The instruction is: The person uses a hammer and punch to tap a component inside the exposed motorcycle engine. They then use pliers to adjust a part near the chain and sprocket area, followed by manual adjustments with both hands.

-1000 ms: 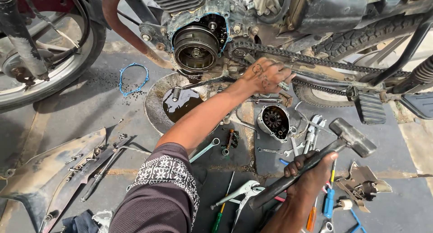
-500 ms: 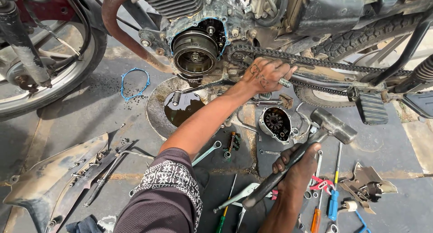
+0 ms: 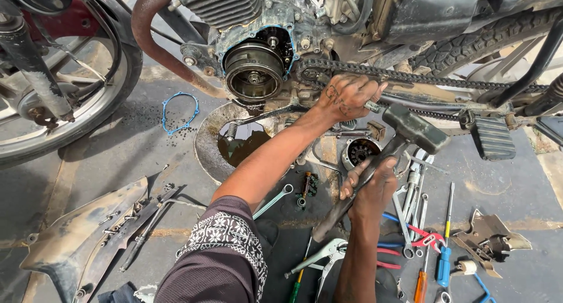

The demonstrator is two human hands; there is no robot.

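your left hand [image 3: 347, 96] is clenched around a small metal punch-like tool [image 3: 372, 106], holding its tip near the greasy drive chain [image 3: 375, 74] just right of the round dark rotor in the open engine case [image 3: 254, 71]. your right hand [image 3: 372, 183] grips the wooden handle of the heavy grey steel hammer [image 3: 415, 129], head raised just below the left hand. judged from this, the step in hand is driving the tool; the next move calls for a short, square blow with the tool held steady. the shallow round metal drain pan [image 3: 206, 140] under the engine holds dark brown oil, a coil spring and a bent lever.
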